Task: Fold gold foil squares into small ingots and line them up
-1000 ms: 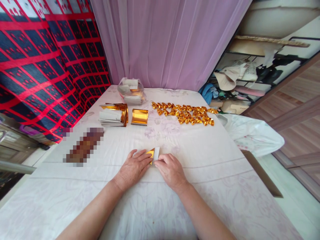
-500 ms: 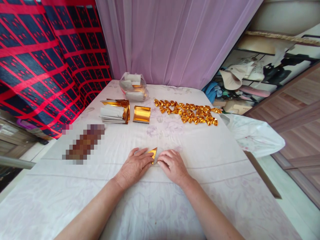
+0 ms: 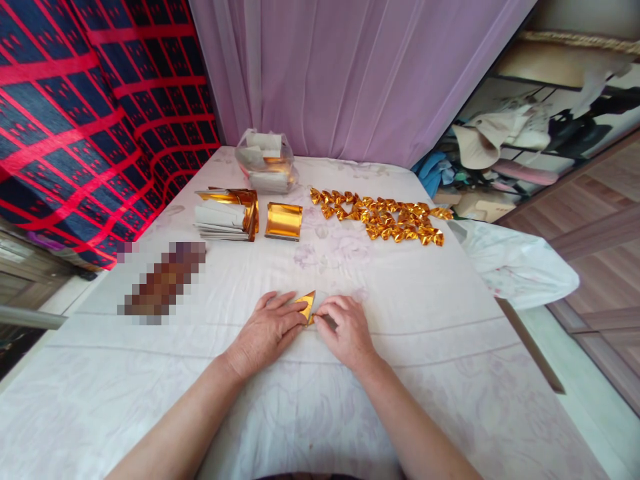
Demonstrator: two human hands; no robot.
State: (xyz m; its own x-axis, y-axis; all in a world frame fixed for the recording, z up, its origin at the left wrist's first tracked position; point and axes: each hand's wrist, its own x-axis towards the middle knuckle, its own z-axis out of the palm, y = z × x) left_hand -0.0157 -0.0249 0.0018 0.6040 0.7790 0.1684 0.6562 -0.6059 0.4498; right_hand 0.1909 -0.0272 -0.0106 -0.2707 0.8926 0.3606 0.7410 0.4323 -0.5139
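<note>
Head cam, clock centred on the folded foil piece (image 3: 306,307), 12 = far end of the table (image 3: 320,413): piece lies flat on the cloth btw both hands, gold side showing, pointed tip twd 1.

L hand (image 3: 267,330) at 8: palm down, fingers a bit fanned, fingertips resting over the piece's left part. R hand (image 3: 347,330) at 4: fingers curled, thumb + index drawn together at the lower-right edge, prob. pinching a small gold flap; exact contact too small to be sure.

Handling (judgement): v. light, thin, paper-backed foil; should take a crease well but tear or crumple if tugged. Shiny face prob. slick, so best hold = flat fingertips on the body, light thumb-index pinch at the corner or fold, no squeezing mid-face.

Nearby: gold sheets (image 3: 284,221) approx 11:30, fanned stack w/ grey backs (image 3: 223,221) approx 10:30, clear bag of more sheets (image 3: 265,163) beyond, gold twists (image 3: 395,217) in rows approx 1.
</note>
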